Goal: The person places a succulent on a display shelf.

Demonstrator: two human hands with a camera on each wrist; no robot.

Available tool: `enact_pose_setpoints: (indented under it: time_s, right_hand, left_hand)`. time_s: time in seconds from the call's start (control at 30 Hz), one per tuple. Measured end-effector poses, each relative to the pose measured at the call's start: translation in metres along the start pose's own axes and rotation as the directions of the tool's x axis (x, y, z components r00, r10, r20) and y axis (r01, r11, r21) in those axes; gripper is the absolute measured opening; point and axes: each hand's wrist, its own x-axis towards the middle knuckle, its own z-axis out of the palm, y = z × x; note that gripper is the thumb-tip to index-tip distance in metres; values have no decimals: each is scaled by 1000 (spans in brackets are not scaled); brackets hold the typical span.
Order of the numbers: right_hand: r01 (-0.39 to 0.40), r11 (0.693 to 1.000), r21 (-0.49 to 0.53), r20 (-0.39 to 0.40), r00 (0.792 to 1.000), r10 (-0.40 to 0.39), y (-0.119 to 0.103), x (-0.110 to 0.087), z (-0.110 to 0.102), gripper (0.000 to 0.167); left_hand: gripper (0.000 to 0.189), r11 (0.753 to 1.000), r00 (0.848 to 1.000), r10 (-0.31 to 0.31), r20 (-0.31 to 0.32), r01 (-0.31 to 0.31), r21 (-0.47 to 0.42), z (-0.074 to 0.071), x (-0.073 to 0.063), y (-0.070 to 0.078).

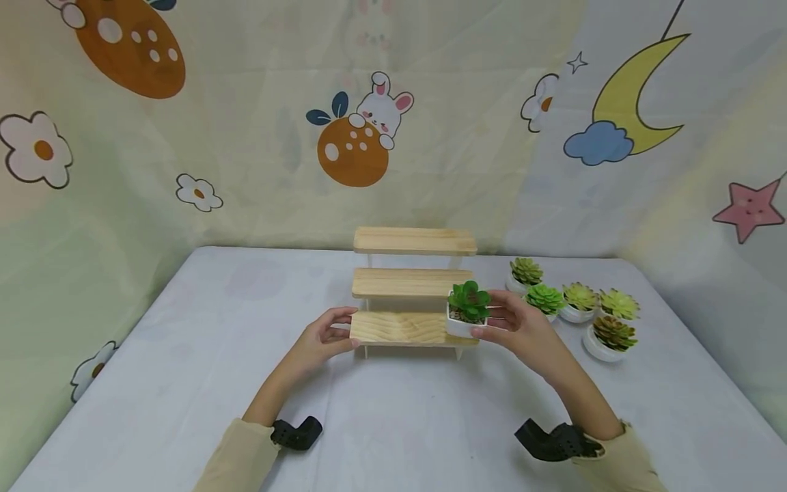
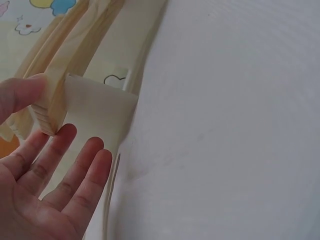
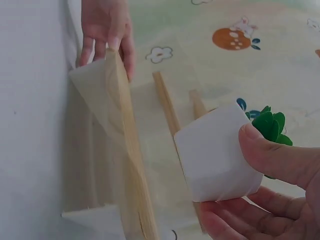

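Observation:
A three-tier wooden display stand (image 1: pixel 396 328) with pale boards stands at the back middle of the table. My left hand (image 1: pixel 324 335) grips the left end of its lowest board, with the thumb on the board and fingertips at its edge in the left wrist view. The other fingers of that hand (image 2: pixel 60 185) extend past it. In my right hand (image 1: pixel 522 331) is a potted succulent (image 1: pixel 468 304), dark green in a white square pot (image 3: pixel 217 155). Thumb and fingers hold the pot over the right end of the lowest board, a gap showing between them in the right wrist view.
Right of the stand, several other potted succulents (image 1: pixel 613 333) stand close together in white pots, partly behind the right hand. A printed cloth backdrop (image 1: pixel 258 137) hangs behind the white-covered table (image 1: pixel 393 424).

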Motion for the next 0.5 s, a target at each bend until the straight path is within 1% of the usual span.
enact_pose_setpoints:
  time_s: [0.1, 0.23, 0.33, 0.5]
  right_hand:
    - [38, 998, 53, 25, 999, -40, -4, 8, 15, 67]
    - [72, 991, 111, 52, 996, -79, -6, 16, 34, 64]
    - [75, 987, 141, 62, 995, -84, -8, 22, 46, 65]
    - [57, 980, 193, 65, 995, -71, -12, 30, 64, 66]
  left_hand:
    - [56, 1000, 1000, -2, -5, 2, 0, -1, -1, 0]
    - [56, 1000, 1000, -10, -6, 10, 3, 0, -1, 0]
    - [56, 1000, 1000, -13, -6, 13, 8, 0, 1, 0]
    - [56, 1000, 1000, -24, -7, 24, 5, 1, 0, 0]
